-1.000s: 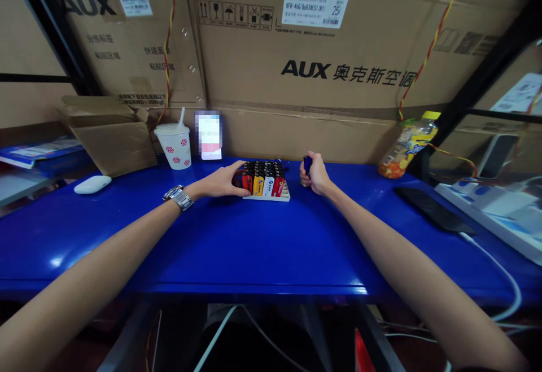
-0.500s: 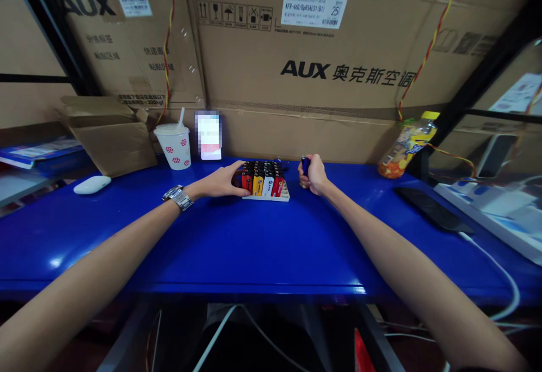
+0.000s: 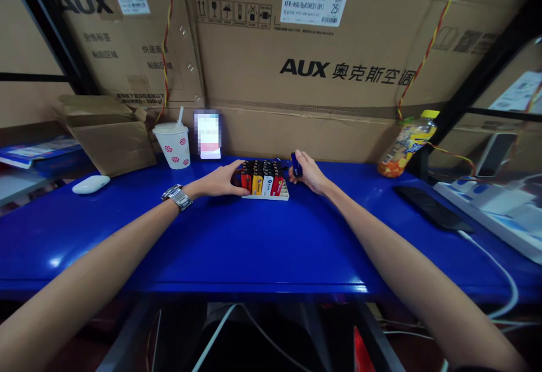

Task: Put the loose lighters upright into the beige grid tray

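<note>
A white tray (image 3: 265, 197) filled with rows of upright lighters (image 3: 257, 184) stands on the blue table. Red, yellow, white and red lighters make up its front row, and slots along its right side show bare. My left hand (image 3: 224, 180) grips the tray's left end, thumb at the front and fingers behind, partly hidden by the lighters. Just right of the tray, my right hand (image 3: 307, 173) holds a dark blue lighter (image 3: 295, 164) upright between thumb and fingers, above the table and apart from the tray.
Behind the tray, a phone (image 3: 208, 135) leans on a large cardboard box (image 3: 296, 90). A paper cup (image 3: 173, 146) with a straw and a white case (image 3: 91, 184) are at left. A drink bottle (image 3: 406, 145), a black phone (image 3: 429, 208) and a power strip (image 3: 486, 214) are at right.
My right hand has moved left toward the tray and turned, its fingers less curled, still with the blue lighter. My left hand has stayed on the tray.
</note>
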`<state>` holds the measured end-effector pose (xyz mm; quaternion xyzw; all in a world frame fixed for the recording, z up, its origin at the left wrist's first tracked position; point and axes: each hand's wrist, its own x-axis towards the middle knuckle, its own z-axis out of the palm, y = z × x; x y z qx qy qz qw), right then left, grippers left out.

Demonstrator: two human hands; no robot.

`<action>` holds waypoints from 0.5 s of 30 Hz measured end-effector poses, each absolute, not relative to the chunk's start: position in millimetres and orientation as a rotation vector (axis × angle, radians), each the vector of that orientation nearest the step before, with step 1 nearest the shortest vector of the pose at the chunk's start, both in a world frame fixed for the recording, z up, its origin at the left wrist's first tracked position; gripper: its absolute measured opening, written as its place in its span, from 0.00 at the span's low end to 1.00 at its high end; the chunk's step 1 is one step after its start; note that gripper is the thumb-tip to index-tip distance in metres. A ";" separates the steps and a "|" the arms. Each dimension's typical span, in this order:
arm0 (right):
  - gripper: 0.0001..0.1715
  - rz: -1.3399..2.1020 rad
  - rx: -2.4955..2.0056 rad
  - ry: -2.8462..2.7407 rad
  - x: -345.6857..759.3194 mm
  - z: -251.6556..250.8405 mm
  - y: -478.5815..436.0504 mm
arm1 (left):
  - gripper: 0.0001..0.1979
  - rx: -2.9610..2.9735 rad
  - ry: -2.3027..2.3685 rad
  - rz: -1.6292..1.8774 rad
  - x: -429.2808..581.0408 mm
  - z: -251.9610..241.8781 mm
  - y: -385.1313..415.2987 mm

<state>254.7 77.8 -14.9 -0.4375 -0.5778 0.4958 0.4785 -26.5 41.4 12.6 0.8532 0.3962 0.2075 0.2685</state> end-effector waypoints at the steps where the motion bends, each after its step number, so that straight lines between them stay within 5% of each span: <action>1: 0.23 1.175 -1.051 -1.445 254.1 -16.2 78.1 | 0.42 2.308 1.060 0.567 -26.5 12.1 41.7; 7: 0.22 0.779 -0.979 -1.699 246.8 -20.0 76.8 | 0.43 2.319 1.059 0.564 -26.8 10.7 42.8; 15: 0.24 0.881 -0.882 -1.763 248.8 -22.4 74.3 | 0.43 2.316 1.088 0.556 -25.6 11.9 41.5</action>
